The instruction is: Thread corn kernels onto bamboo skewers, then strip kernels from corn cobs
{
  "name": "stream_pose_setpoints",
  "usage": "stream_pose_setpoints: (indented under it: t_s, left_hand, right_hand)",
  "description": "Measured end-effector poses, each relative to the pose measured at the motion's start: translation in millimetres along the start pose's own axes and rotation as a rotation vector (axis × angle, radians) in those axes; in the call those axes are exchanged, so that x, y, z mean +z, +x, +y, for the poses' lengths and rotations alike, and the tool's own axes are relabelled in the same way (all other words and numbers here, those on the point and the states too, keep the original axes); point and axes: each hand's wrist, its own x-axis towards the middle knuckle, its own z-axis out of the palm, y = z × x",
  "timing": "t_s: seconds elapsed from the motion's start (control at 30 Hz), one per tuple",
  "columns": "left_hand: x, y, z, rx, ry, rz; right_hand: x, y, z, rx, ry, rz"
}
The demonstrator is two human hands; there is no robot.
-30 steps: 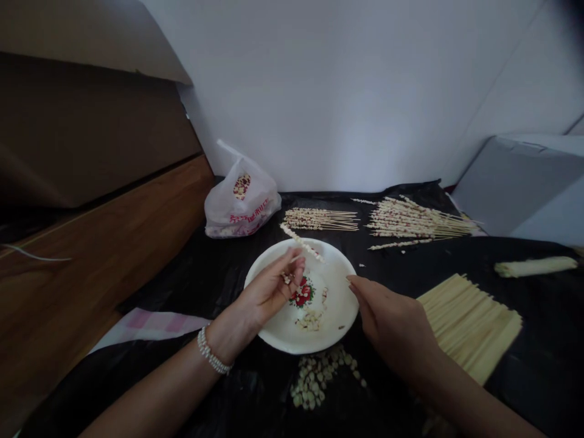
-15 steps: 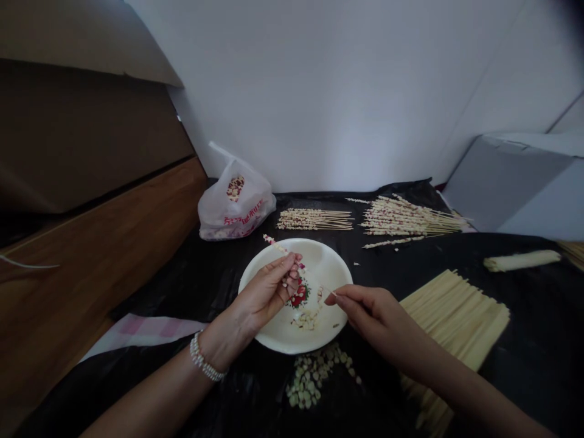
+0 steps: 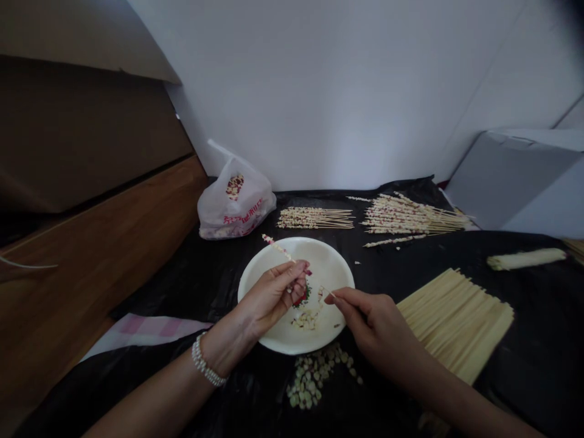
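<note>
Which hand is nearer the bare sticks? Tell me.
Right: the right hand is by the left edge of the bare sticks; the left hand is farther off, over the white bowl.

The left forearm [image 3: 157, 386] slants in from below to the left hand [image 3: 278, 295], palm half upturned, thumb on forefinger, other fingers curled. The right forearm [image 3: 456, 392] mirrors it; the right hand [image 3: 376, 316] pinches, back uppermost.

It's dim in here: a soft glow [image 3: 358, 128] on the pale wall [image 3: 274, 79], brown wood [image 3: 114, 249] to the left.
</note>
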Motion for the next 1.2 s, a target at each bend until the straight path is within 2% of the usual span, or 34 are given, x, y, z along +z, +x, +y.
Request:
stream_pose_setpoints:
  t_s: [0.13,0.27,0.47,0.6,0.7,0.83,0.93,1.2]
  left_hand:
    - [3.3,-3,-4,-0.034,0.019,-0.027]
    - [0.1,-1,5,-0.024,-0.031,-0.05]
    - [-8.1,8,30,0.106,-0.167,0.073]
    - [-9.2,8,33,0.156,-0.249,0.12]
    - [0.3,11,31,0.201,-0.297,0.161]
    - [24.0,19,34,0.234,-0.406,0.206]
    - [40.9,26,39,0.248,-0.416,0.154]
    - [66.4,36,39,0.335,-0.325,0.189]
  right_hand:
    - [0,0,0,-0.011,-0.029,-0.004]
    - [-3,1,-1,-0.036,-0.024,0.033]
    - [-2,-1,-2,-0.017,-0.01,0.015]
    - [1,-3,0,0.021,0.019,-0.032]
    - [4,-3,-1,0.051,0.055,-0.094]
    - [6,-3,-8,0.103,0.13,-0.161]
    - [7,-2,-12,0.137,0.204,-0.184]
    - [10,-4,-11,0.065,0.207,-0.06]
